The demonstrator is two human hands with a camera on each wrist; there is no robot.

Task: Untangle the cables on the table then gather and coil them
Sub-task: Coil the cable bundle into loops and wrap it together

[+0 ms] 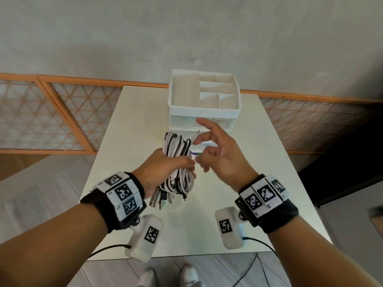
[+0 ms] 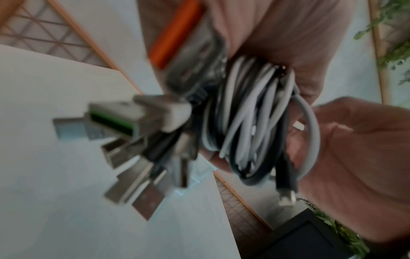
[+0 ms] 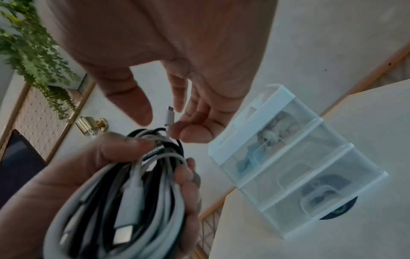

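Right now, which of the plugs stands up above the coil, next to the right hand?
The small white plug beside the right hand's fingers. It alone points up out of the coil; the other plugs hang below the left hand.

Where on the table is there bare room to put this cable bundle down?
Bare table lies left of the drawer organizer, and more to its right. The near strip before the table edge is bare too. It is crowded at the middle, where the left hand holds the cable bundle before the organizer.

White and black cables (image 1: 178,162), coiled into one bundle, plugs dangling.
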